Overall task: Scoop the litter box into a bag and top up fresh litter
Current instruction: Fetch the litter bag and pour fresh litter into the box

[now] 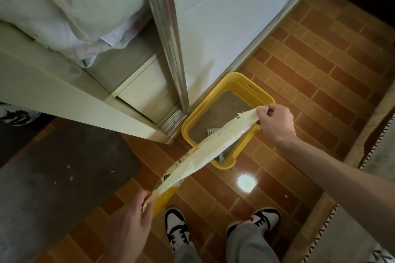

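The left hand (130,218), closest at seven o'clock, is pinching the lower end of a pale litter bag (205,149), fingers curled round its edge. The right hand (275,121) at three o'clock is gripping the torn top corner, so the bag is stretching between the two hands, slanting above the near rim of the yellow litter box (245,85). The box is sitting on the tiled floor (310,74) at centre, holding grey litter with a scoop (212,131) partly hidden beneath the bag. The bag is looking thin, limp and nearly empty, probably light; its ragged mouth may tear further, so holding the intact lower seam seems safer. Print is showing near the lower end, too small to read.
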The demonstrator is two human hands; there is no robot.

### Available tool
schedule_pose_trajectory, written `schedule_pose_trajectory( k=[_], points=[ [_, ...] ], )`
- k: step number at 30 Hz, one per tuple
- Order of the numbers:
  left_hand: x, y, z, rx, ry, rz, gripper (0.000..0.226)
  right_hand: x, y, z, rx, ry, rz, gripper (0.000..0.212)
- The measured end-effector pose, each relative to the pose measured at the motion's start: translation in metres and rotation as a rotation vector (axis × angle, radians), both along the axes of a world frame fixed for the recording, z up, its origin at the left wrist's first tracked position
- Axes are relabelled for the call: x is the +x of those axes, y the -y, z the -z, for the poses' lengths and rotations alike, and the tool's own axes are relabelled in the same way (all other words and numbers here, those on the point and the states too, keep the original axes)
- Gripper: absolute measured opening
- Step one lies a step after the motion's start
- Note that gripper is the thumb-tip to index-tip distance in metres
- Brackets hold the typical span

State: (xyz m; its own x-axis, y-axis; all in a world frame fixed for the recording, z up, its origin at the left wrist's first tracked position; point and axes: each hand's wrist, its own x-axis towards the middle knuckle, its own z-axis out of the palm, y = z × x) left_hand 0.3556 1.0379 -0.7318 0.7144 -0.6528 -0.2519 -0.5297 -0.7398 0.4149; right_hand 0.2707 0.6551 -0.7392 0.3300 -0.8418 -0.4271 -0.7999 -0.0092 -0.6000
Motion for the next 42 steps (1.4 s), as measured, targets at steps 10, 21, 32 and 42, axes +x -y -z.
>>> schedule_pose_trajectory(
  k=[10, 21, 32, 42],
  points=[
    [-0.007, -0.007, 0.052, 0.38, 0.004, 0.025, 0.025, -0.002, -0.062, -0.02, 0.01, 0.178, 0.105, 0.02],
    [-0.029, -0.03, 0.117, 0.433, -0.271, -0.054, 0.021, -0.01, -0.123, -0.044, 0.205, 0.263, 0.111, 0.018],
    [-0.023, 0.054, 0.043, -0.081, -0.093, 0.17, 0.06, -0.015, -0.19, -0.059, 0.387, 0.304, 0.079, 0.013],
    [-0.005, 0.077, 0.003, -0.324, -0.032, 0.292, 0.016, -0.016, -0.201, -0.06, 0.195, 0.358, -0.136, 0.012]
  ],
)
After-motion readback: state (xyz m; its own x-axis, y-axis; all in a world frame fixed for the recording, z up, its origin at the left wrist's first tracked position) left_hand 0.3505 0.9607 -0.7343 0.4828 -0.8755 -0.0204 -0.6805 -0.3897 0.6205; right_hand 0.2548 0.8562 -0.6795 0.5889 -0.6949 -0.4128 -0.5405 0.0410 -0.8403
